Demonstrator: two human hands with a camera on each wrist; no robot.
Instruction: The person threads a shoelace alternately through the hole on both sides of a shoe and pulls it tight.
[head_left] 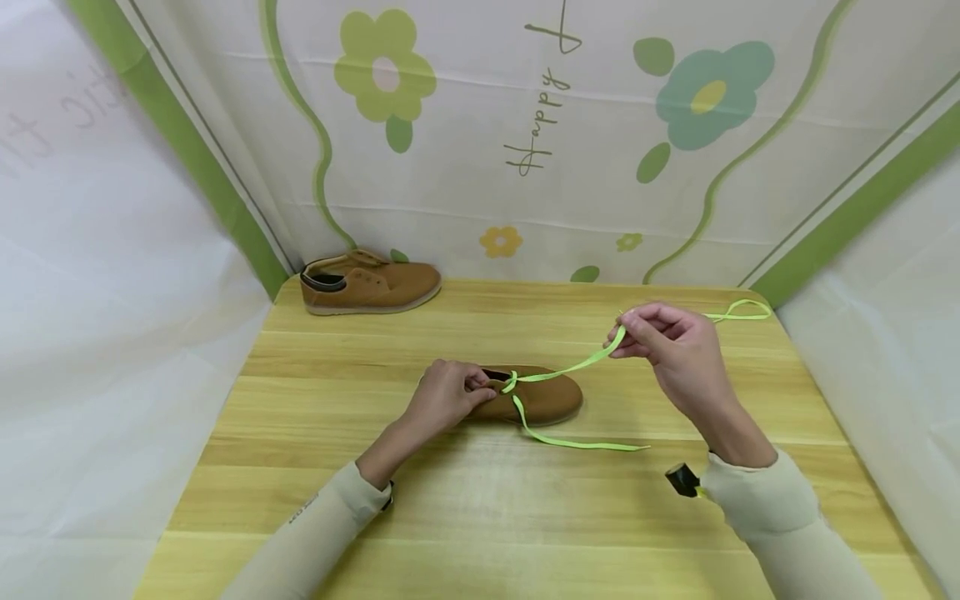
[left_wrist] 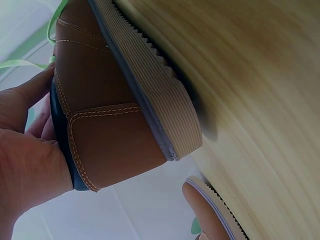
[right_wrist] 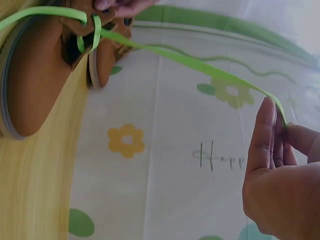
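A brown shoe (head_left: 555, 402) stands on the table, its toe to the right. My left hand (head_left: 444, 395) pinches the edge of its opening near the eyelets; in the left wrist view that hand (left_wrist: 30, 160) is at the dark collar, beside the heel. A flat neon-green shoelace (right_wrist: 190, 61) passes through the eyelets. Between thumb and fingertips, my right hand (head_left: 678, 348) holds one length of it, raised and drawn out to the right of the shoe. The other lace end (head_left: 592, 445) lies across the table in front of the toe.
A second brown shoe (head_left: 412, 287), with no lace in its eyelets, stands at the table's back left corner. At the back right, a looped green lace (head_left: 746, 317) lies near the table edge. Printed fabric walls (head_left: 450, 183) enclose the wooden table (head_left: 480, 517).
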